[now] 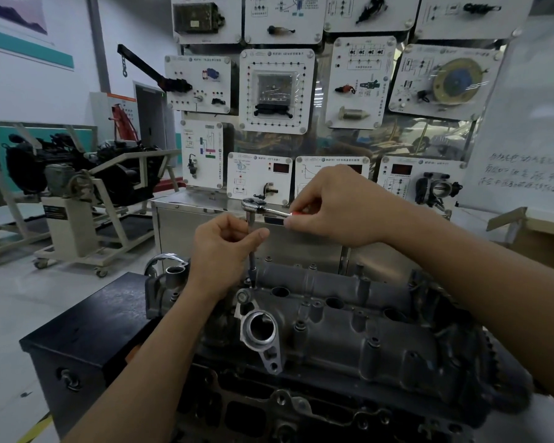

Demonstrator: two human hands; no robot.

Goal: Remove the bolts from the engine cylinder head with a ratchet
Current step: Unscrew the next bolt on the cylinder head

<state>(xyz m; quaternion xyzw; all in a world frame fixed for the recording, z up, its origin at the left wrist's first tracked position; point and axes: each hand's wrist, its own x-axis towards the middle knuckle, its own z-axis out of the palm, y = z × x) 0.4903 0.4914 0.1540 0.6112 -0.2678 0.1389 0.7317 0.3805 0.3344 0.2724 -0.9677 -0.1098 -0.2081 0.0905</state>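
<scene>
Chrome steel ratchet point(263, 208), rigid and slick: right hand point(339, 206) grips its red-tipped handle, left hand point(224, 247) pinches the upright extension bar point(251, 251) over the grey cast cylinder head point(349, 318).

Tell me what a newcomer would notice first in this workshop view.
First the two hands at centre: the right hand grips the ratchet handle while the left hand steadies the extension bar running down to the cylinder head in the lower middle. Behind them, a wall of white training panels with mounted engine parts fills the upper frame. At left, another engine sits on a wheeled stand.
</scene>
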